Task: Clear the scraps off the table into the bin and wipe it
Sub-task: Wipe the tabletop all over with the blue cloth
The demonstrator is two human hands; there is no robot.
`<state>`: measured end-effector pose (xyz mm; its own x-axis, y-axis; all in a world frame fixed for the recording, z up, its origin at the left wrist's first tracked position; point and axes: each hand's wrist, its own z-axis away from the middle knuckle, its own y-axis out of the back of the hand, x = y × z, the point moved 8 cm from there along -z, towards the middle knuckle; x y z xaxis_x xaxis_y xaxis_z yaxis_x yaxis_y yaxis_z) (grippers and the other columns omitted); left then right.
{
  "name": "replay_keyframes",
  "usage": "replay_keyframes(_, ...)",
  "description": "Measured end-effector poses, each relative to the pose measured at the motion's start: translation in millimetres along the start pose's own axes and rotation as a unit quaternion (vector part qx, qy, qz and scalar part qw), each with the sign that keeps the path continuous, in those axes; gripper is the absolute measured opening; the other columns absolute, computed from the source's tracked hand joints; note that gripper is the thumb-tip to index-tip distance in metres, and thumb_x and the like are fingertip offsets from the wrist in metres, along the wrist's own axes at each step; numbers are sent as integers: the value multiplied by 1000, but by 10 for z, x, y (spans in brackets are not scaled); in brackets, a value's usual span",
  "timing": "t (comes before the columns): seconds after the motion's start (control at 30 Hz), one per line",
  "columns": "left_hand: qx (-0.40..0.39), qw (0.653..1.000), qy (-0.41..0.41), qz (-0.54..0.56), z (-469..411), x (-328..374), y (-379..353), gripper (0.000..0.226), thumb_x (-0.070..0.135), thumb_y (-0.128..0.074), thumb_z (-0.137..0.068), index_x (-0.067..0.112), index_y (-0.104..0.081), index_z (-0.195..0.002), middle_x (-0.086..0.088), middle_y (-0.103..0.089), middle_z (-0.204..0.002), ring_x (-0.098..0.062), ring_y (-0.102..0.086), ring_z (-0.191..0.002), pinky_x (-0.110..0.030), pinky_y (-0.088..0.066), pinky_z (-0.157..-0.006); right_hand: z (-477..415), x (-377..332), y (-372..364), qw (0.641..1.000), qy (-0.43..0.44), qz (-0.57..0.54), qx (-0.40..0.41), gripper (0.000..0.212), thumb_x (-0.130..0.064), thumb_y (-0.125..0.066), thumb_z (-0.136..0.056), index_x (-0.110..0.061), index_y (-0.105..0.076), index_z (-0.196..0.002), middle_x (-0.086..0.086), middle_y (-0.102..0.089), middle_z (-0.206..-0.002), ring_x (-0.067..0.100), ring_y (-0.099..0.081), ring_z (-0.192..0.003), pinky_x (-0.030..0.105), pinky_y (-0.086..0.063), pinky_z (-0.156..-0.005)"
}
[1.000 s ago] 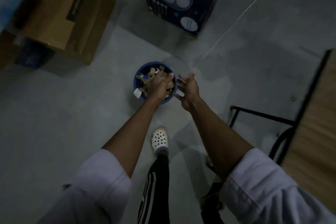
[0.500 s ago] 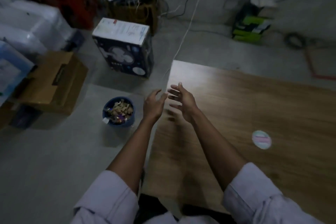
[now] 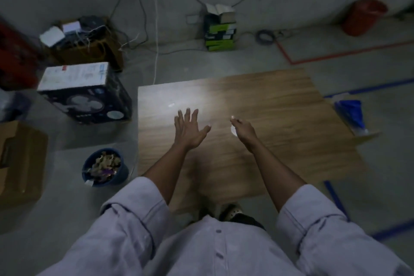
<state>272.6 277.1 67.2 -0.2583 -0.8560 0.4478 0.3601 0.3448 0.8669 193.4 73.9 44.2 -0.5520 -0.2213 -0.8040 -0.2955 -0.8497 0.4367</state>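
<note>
- Your left hand (image 3: 190,129) is spread flat, fingers straight and apart, thumb out to the side; it holds nothing and hangs over the table (image 3: 280,105) near its left half.
- Your right hand (image 3: 243,130) is turned edge-on to the camera, one finger stretched forward and the others loosely bent. You cannot tell from this view whether it grips anything.
- A small white disc (image 3: 233,131) lies on the tabletop right at the inner edge of your right hand, partly hidden by it; whether the hand touches the disc cannot be told.
- A pale fleck (image 3: 171,105) lies on the wood beyond your left fingertips, apart from them, in the bright patch near the far left corner.
- The bin (image 3: 122,176), a round blue one, stands on the floor just beside the table's near left corner, to the left of your left forearm, heaped with scraps (image 3: 104,162).
- Farther left on the floor stand a dark fan box (image 3: 85,96) and a brown carton (image 3: 22,159).
- A blue bag (image 3: 350,112) lies off the table's right edge.
- A stack of green boxes (image 3: 220,33) and a red container (image 3: 363,17) stand by the far wall.
</note>
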Motion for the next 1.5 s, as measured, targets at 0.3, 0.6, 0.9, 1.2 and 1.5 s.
replay_keyframes(0.3,39,994,-18,-97,-372,727,184,97,74,-35,-95,21,9,-162,-12,22,-167,-38,29,-150,-55,20,-120,-380,-355,783,992,93,86,1,42,-49,-48,-104,-16,-69,-117,10,-68,-125,32,-56,-125,36,-38,-104)
replay_keyframes(0.6,173,976,-45,-120,-1032,1822,1218,97,76,-34,-94,26,17,-160,-9,32,-164,-35,35,-148,-56,22,-118,-1184,-1501,1803,951,221,216,7,52,-56,-39,-105,-21,-61,-135,7,-56,-146,31,-42,-139,40,-25,-112)
replay_keyframes(0.9,288,938,-48,-187,-1236,2386,2450,101,80,-31,-90,26,19,-159,-9,36,-162,-36,37,-147,-60,18,-119,-1503,-2686,2403,913,303,261,77,61,-64,-37,-100,-27,-49,-146,8,-29,-164,29,-24,-150,50,-22,-119)
replay_keyframes(1.2,266,959,-65,-75,-1168,2210,2061,96,74,-41,-92,32,11,-161,-3,27,-167,-29,29,-151,-57,17,-121,-1346,-2510,1869,925,307,219,48,56,-65,-39,-100,-32,-52,-143,2,-27,-166,27,-21,-153,49,-18,-122)
replay_keyframes(1.5,108,973,0,205,-861,1725,612,82,62,-56,-94,28,-21,-160,-9,-22,-166,-30,-22,-152,-51,-23,-119,-947,-889,1440,982,179,57,18,46,-52,-49,-103,-20,-62,-133,7,-53,-147,27,-41,-142,44,-29,-120)
